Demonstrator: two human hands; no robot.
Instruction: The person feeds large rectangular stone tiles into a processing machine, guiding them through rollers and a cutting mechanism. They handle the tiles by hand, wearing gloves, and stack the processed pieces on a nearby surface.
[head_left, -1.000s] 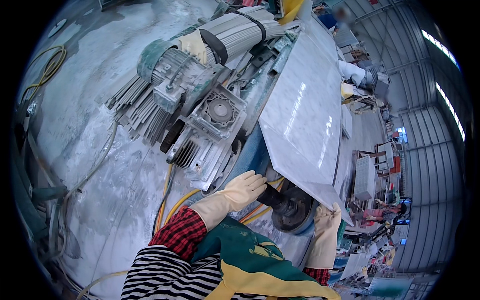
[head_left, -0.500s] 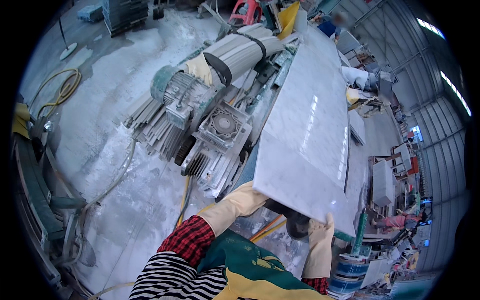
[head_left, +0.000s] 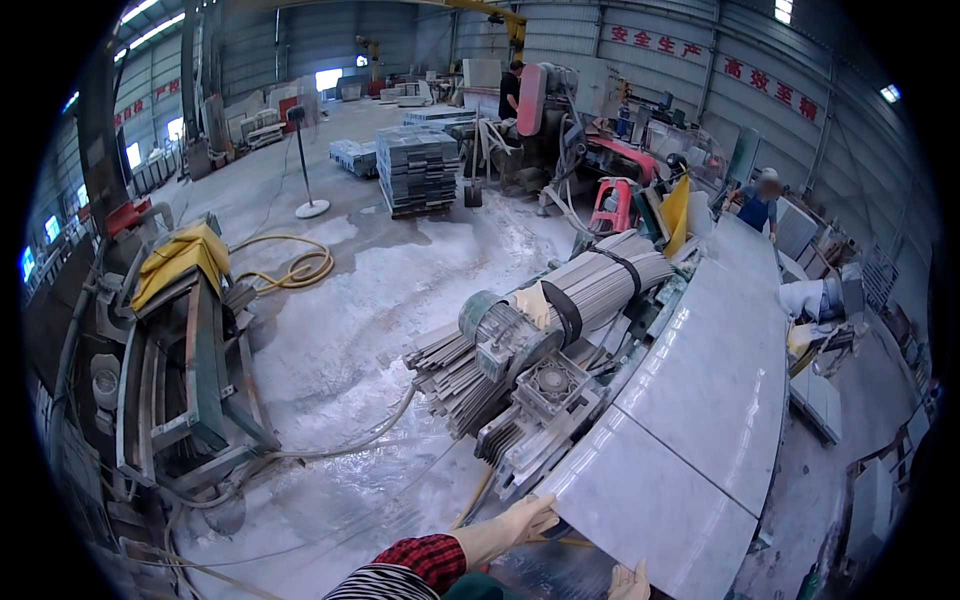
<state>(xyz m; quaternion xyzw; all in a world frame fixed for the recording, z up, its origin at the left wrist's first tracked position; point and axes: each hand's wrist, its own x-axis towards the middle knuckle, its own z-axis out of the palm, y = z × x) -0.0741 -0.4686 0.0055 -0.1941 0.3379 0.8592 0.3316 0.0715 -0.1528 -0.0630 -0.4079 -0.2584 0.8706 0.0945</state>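
Two gloved hands at slab's [head_left: 660, 480] near edge. Left hand [head_left: 515, 522] flat, fingers apart, touching. Right hand [head_left: 628, 581] mostly hidden; grip unclear.

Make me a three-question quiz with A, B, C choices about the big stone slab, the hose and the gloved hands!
1. Where does the coiled yellow hose lie?
A. on the wet floor
B. on the slab
C. on the stack of tiles

2. What colour are the person's gloves?
A. blue
B. cream
C. black

3. What is the left hand doing?
A. holding a hammer
B. hanging in the air
C. resting on the near slab's edge

Answers:
1 A, it loops on the grey floor beyond the yellow-covered machine.
2 B, both the left hand and the right hand look cream.
3 C, its fingers touch the pale stone slab.
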